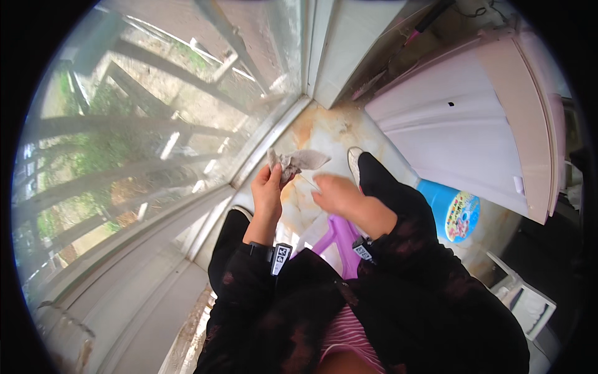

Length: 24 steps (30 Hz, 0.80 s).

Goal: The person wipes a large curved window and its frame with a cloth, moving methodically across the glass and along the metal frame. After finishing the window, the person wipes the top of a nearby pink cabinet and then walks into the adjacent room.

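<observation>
My left hand (pixel 269 189) pinches a crumpled grey-beige cloth (pixel 292 163) between thumb and fingers, held above the floor near the window. One end of the cloth sticks out to the right as a loose flap. Just right of it is my right hand (pixel 338 196), blurred and curled, apart from the cloth's flap. Whether its fingers grip anything is hidden by the blur. A purple plastic object (pixel 343 248), perhaps a stool or seat, shows below my right forearm, partly covered by my dark clothes.
A glazed window (pixel 140 154) with a pale frame (pixel 271 140) rises on the left. On the marble-patterned floor (pixel 322 121), a blue cylindrical container (pixel 432 205) stands beside a large white panel (pixel 448 112) on the right. A white frame-like object (pixel 532 306) lies at lower right.
</observation>
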### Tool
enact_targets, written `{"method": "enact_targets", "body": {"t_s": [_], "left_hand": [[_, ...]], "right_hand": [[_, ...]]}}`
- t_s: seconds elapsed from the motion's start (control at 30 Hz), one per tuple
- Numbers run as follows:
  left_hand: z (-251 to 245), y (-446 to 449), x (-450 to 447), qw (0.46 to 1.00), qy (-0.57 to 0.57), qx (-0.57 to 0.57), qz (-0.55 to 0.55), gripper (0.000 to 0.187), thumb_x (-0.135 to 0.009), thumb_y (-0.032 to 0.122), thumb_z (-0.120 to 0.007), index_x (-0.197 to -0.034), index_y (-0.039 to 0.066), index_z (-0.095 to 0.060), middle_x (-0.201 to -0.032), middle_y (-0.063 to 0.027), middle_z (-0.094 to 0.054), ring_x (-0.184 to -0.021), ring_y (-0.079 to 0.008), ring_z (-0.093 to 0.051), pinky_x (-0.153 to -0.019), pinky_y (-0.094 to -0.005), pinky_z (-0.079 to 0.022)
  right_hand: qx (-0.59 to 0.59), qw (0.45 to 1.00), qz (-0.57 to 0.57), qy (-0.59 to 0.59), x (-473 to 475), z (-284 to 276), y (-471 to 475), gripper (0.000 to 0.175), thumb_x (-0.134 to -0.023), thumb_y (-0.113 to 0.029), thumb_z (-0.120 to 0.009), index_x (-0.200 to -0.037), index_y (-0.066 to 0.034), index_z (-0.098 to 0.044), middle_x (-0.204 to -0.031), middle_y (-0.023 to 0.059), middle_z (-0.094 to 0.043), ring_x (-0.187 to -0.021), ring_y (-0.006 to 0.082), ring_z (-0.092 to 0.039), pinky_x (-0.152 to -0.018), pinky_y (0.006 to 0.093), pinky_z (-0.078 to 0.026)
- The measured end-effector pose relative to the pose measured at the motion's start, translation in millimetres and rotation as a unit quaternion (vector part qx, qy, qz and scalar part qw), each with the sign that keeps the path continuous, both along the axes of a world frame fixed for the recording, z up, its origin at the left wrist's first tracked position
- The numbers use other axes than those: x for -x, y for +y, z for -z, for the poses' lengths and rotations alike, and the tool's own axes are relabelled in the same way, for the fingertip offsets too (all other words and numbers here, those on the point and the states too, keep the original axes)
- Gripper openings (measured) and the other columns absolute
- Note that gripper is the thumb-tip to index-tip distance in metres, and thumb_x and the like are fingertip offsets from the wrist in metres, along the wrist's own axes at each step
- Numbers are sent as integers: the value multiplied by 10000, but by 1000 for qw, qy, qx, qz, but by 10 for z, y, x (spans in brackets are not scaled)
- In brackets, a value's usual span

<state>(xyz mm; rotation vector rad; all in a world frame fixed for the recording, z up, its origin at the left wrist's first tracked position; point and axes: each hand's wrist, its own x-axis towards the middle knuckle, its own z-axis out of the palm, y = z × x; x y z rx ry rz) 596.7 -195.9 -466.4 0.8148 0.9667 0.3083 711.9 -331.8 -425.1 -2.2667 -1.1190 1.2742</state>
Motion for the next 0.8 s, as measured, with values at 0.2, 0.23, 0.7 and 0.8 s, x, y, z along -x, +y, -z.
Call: {"method": "enact_targets", "body": {"t_s": [0.2,0.23,0.7,0.8], "left_hand": [[-1461,267,-1340,906,-271,-323,-42,349,-988,80,-661,-1288,-69,-563,-1220,-119,-660,-1112,-154,-624,-990,-292,-489],[-1757,343,-1599,864,-309,-394,-50,346,-978,62,-673,-1281,-66,-565,-1226,-117,-653,-1094,-148,-626,-977,-290,-500],[218,90,-2605,900,69,-431,9,296,-878,43,-679,-1146,-67,-619,-924,-156,-690,-848,-239,-698,-699,-358,-595],[33,222,-2701,963,85,-239,93,274,-897,-24,-628,-1127,-153,-555,-1004,-210,-659,-873,-283,-703,-749,-391,-627]], "right_hand": [[-48,970,-199,127,244,-120,28,224,-882,-194,-703,-954,16,-726,-970,207,-722,-943,403,-694,-806,458,-551],[-68,954,-270,114,253,-151,76,224,-881,-195,-700,-956,15,-725,-973,209,-721,-951,405,-693,-815,441,-550],[-246,951,-185,15,264,668,-223,323,-911,-193,-596,-1215,-181,-703,-1124,84,-736,-1086,262,-692,-878,355,-551],[-157,966,-173,113,208,556,-131,236,-888,-178,-610,-1076,-155,-751,-1054,84,-749,-1010,277,-713,-841,374,-562]]}}
